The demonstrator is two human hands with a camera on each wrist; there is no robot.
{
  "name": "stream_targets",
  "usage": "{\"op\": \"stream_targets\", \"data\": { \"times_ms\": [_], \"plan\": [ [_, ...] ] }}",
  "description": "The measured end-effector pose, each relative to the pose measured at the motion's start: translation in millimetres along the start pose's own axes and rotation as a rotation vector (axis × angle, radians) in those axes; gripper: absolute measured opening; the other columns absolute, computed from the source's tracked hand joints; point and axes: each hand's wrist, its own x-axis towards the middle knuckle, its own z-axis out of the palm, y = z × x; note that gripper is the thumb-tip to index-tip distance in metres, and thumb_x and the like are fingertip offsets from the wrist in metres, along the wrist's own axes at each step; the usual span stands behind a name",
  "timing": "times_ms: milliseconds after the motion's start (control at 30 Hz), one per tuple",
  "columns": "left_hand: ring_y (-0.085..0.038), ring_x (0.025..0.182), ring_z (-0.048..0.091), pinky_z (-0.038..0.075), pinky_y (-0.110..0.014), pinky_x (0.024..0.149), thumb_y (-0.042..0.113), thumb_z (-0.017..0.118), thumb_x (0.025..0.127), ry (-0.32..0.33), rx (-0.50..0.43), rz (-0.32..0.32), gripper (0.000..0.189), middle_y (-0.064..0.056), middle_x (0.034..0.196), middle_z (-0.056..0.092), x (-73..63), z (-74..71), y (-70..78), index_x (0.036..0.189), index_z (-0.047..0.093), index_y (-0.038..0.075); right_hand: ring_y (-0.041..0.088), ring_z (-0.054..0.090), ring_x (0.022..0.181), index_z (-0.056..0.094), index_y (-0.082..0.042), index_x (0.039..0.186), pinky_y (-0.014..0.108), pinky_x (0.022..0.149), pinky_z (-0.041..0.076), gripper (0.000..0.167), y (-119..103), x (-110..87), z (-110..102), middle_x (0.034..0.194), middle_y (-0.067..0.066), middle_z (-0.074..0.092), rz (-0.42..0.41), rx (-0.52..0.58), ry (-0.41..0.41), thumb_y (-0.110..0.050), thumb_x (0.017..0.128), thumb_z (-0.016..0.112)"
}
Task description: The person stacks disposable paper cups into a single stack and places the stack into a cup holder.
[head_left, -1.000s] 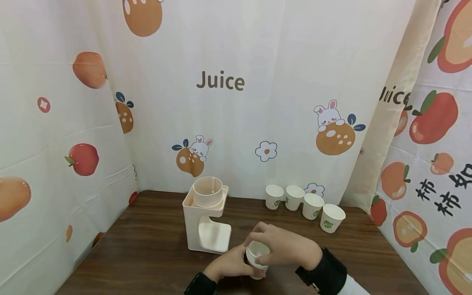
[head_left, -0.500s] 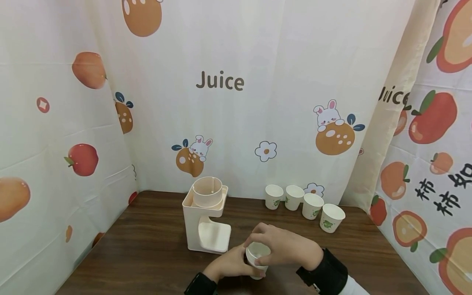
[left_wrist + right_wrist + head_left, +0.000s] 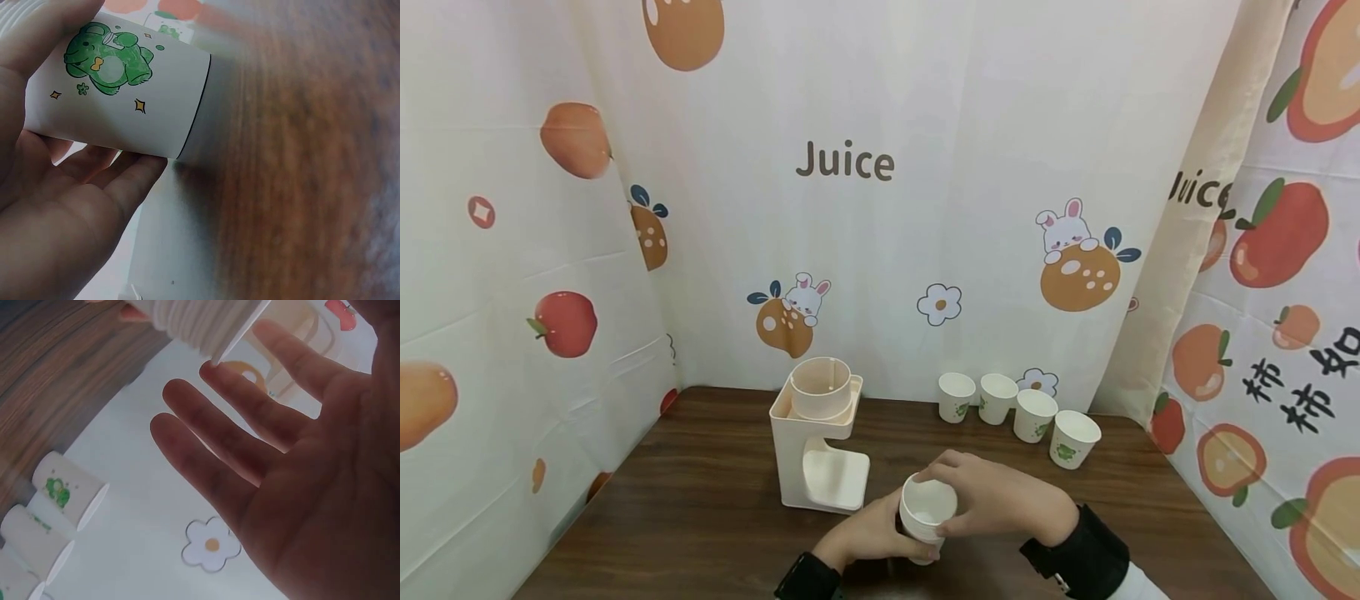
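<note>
A stack of nested white paper cups (image 3: 917,527) stands near the front of the table, several rims showing in the right wrist view. My left hand (image 3: 871,532) grips the stack from the left side, thumb and fingers around its lower part. A green cartoon bear is printed on the outer cup (image 3: 169,119) in the left wrist view. Over the top, my right hand (image 3: 1000,496) pinches the uppermost rim, fingers at the far side and thumb at the near side. Its other fingers (image 3: 219,437) spread out beside the cups in the right wrist view.
A cream machine (image 3: 790,467) with a round chute on top and a flat lower shelf stands left of the hands. Several single paper cups (image 3: 1072,442) form a slanting row at the back right. Printed curtains (image 3: 865,225) enclose the brown table (image 3: 700,500).
My right hand has shifted slightly right and up, and the top rim appears wider and a little higher. The left hand keeps its hold. The head view has tilted slightly.
</note>
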Motion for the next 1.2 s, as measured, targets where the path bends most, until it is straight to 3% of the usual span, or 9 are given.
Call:
{"op": "stream_targets", "data": {
  "times_ms": [233, 600, 900, 1200],
  "plan": [
    [-0.011, 0.115, 0.057, 0.043, -0.037, 0.097, 0.021, 0.084, 0.083, 0.01, 0.027, 0.029, 0.077, 0.01, 0.125, 0.06, 1.5, 0.0, -2.5, 0.147, 0.041, 0.024, 0.013, 0.056, 0.113, 0.06, -0.026, 0.133, 0.036, 0.091, 0.051, 0.053, 13.2, -11.8, -6.7, 0.126, -0.007, 0.055, 0.009, -0.01, 0.036, -0.031, 0.085, 0.082],
    [-0.01, 0.116, 0.056, 0.041, -0.038, 0.1, 0.019, 0.085, 0.081, 0.024, 0.041, 0.024, 0.079, 0.011, 0.126, 0.06, 3.4, 0.4, -3.4, 0.147, 0.041, 0.023, 0.019, 0.059, 0.108, 0.059, -0.021, 0.134, 0.04, 0.085, 0.052, 0.05, 47.9, -35.5, -14.5, 0.125, -0.003, 0.055, 0.174, 0.032, 0.059, -0.038, 0.09, 0.076],
    [-0.009, 0.114, 0.058, 0.041, -0.036, 0.099, 0.021, 0.087, 0.079, 0.056, 0.066, 0.012, 0.079, 0.013, 0.122, 0.061, 1.6, 2.5, -2.9, 0.145, 0.043, 0.024, 0.033, 0.056, 0.117, 0.059, -0.015, 0.134, 0.05, 0.089, 0.049, 0.05, 74.1, -53.1, -14.4, 0.132, 0.012, 0.055, 0.255, 0.089, 0.087, -0.037, 0.091, 0.074],
    [-0.009, 0.114, 0.058, 0.041, -0.036, 0.099, 0.021, 0.087, 0.079, 0.052, 0.076, 0.032, 0.08, 0.013, 0.123, 0.062, 1.7, 2.2, -3.5, 0.146, 0.043, 0.025, 0.035, 0.057, 0.113, 0.062, -0.009, 0.127, 0.051, 0.088, 0.049, 0.044, 110.3, -59.8, -14.8, 0.124, 0.013, 0.059, 0.274, -0.04, 0.22, -0.029, 0.09, 0.076]
  ]
}}
